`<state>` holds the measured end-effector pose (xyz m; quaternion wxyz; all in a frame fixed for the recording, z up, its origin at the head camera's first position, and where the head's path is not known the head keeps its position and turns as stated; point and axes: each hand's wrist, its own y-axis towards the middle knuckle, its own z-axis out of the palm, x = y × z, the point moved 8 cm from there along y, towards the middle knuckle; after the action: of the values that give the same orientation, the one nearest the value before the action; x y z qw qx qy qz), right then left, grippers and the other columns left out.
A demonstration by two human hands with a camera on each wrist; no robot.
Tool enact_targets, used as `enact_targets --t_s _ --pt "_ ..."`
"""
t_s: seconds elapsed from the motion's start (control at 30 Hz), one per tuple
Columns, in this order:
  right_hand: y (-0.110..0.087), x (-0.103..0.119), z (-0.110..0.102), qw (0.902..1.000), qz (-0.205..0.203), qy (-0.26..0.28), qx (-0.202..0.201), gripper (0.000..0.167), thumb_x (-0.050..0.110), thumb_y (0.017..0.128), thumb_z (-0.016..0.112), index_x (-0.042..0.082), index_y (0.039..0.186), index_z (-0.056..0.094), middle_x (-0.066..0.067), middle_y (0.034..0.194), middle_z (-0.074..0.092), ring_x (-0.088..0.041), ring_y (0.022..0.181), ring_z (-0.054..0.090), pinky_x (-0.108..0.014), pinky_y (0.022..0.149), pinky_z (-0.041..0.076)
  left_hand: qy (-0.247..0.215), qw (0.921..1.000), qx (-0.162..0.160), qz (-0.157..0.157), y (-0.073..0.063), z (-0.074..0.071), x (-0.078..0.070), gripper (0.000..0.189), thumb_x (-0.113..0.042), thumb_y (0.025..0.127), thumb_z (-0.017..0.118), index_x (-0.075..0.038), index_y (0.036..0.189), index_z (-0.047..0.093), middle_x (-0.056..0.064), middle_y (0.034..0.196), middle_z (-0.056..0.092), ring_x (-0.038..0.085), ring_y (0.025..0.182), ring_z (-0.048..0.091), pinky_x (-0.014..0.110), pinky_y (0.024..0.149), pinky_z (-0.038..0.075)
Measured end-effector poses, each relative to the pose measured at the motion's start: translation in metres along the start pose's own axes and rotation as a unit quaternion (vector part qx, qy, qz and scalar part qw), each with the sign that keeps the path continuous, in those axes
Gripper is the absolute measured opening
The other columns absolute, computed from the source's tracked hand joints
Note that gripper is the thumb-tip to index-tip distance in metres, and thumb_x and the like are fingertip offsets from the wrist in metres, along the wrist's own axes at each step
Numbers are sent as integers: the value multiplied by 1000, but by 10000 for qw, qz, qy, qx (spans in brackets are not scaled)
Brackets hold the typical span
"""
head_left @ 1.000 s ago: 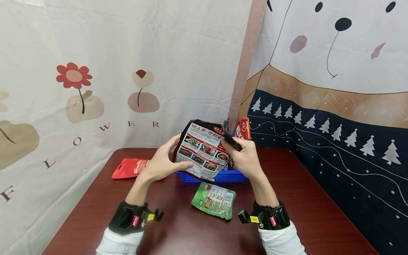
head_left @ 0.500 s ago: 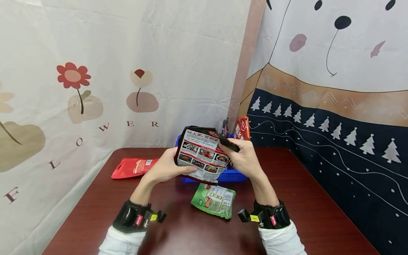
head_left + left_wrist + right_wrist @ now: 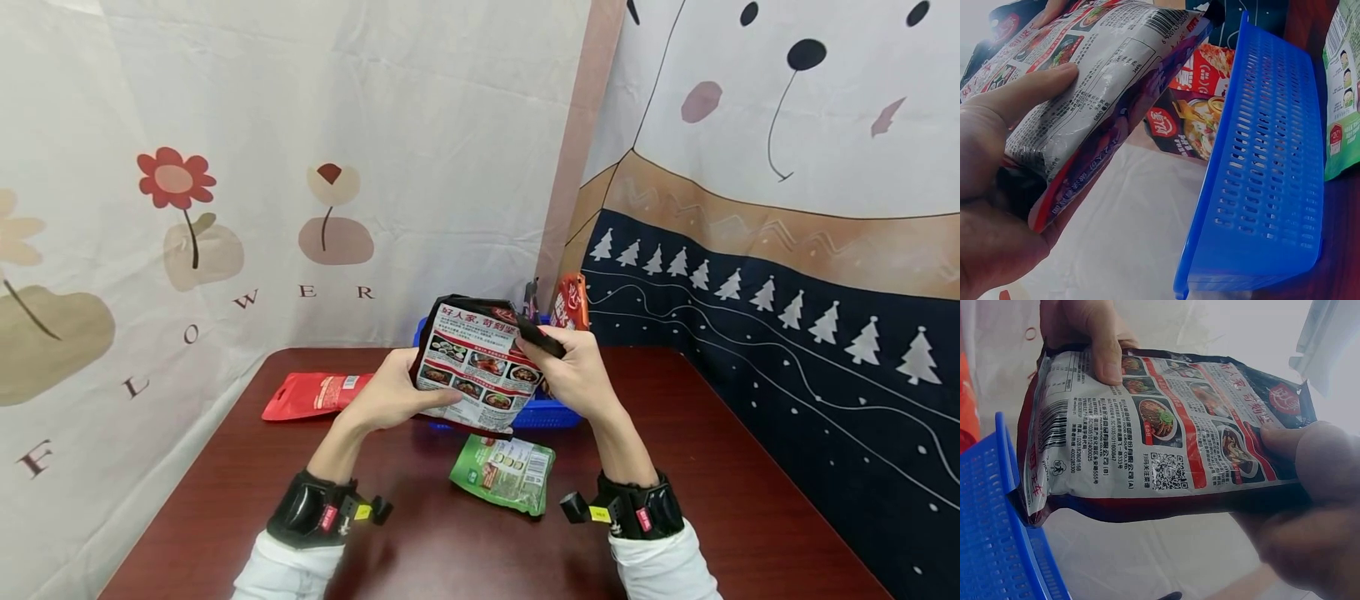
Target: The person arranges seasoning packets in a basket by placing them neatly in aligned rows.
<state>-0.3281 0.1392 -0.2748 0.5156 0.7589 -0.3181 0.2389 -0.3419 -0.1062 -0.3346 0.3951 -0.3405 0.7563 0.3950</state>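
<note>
Both hands hold up a black-edged food packet (image 3: pixel 480 367), its white printed back with small dish pictures facing the head camera. My left hand (image 3: pixel 390 396) grips its left side, thumb lying across the printed face and fingers hidden behind. At the upper right corner my right hand (image 3: pixel 573 367) pinches the packet, its thumb on the front. In the right wrist view a barcode and a QR code show on the packet (image 3: pixel 1166 437). Partly behind the packet in the head view stands a blue perforated basket (image 3: pixel 551 414). In front of it lies a green pouch (image 3: pixel 506 475).
A red pouch (image 3: pixel 307 396) lies on the brown table (image 3: pixel 420 533) to the left, its right end overlapped by my left hand. An orange-red packet (image 3: pixel 572 304) stands in the basket, sticking up above its rim. Printed cloth hangs behind the table.
Over the last second the packet has come down slightly and turned a little, the left hand moving down and right with it. Since half a second ago it is almost still.
</note>
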Motion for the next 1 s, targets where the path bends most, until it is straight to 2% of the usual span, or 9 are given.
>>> enact_targets --t_s 0.1,0.3,0.6,0.77,0.9,1.0 --pt "0 0 0 10000 15 -14 -31 12 8 108 75 2 108 85 -13 69 59 -13 42 53 -28 43 49 -33 10000 -35 75 0 0 -1 38 -13 93 94 -11 129 80 10 120 87 22 100 84 33 89 69" --pt "-1 -4 0 9998 188 33 -85 13 11 108 76 2 109 84 -14 71 63 -13 42 53 -28 42 49 -57 9996 -148 217 1 -2 -2 37 -10 93 93 -10 128 81 12 119 87 19 98 83 31 87 68" --pt "-2 -6 2 9993 311 195 -116 13 15 108 76 4 104 81 -1 60 50 -14 42 50 -29 41 45 -116 9991 -188 360 2 -3 -1 35 -8 94 92 -8 127 81 14 119 87 18 96 82 32 85 68" --pt "-2 -8 2 9992 321 226 -116 14 16 108 76 4 103 80 1 60 50 -14 42 48 -28 41 42 -113 9990 -187 377 1 -3 -1 35 -8 94 92 -8 127 82 13 118 87 17 97 82 32 85 68" --pt "-2 -8 3 9990 289 304 -126 12 14 108 76 3 105 79 1 60 51 -15 41 47 -29 40 41 -130 9989 -240 370 0 -5 -2 34 -8 93 92 -8 126 82 13 118 87 16 96 82 31 84 67" --pt "-2 -7 4 9990 172 365 -208 13 11 107 76 3 116 80 -2 67 58 -15 43 48 -29 42 42 -119 9987 -298 390 -1 -7 -2 34 -7 93 92 -9 126 83 13 118 87 15 95 81 31 83 67"
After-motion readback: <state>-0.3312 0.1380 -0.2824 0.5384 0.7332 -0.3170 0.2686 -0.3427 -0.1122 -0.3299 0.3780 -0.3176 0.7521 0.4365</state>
